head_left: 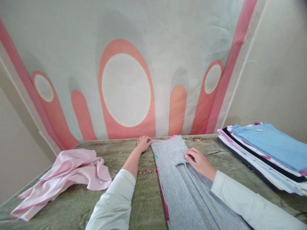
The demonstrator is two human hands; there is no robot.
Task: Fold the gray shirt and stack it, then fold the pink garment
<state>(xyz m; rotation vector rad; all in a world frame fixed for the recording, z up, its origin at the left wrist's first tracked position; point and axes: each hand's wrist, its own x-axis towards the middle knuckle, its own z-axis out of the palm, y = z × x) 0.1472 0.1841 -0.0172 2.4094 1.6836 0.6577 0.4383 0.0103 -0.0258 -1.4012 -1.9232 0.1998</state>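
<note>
Light is soft and even, detail slightly smeared. Wide-angle distortion splays the backdrop (196, 38). The top-right corner is dark.

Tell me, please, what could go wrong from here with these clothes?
The grey garment has loose lengthwise folds near the right hand, so creases might get pressed in. The left hand is at its far left corner, so a pull by the right hand could perhaps skew the fabric. The stack of clothes has uneven edges; a bump from the person's right sleeve might make it slide.
</note>
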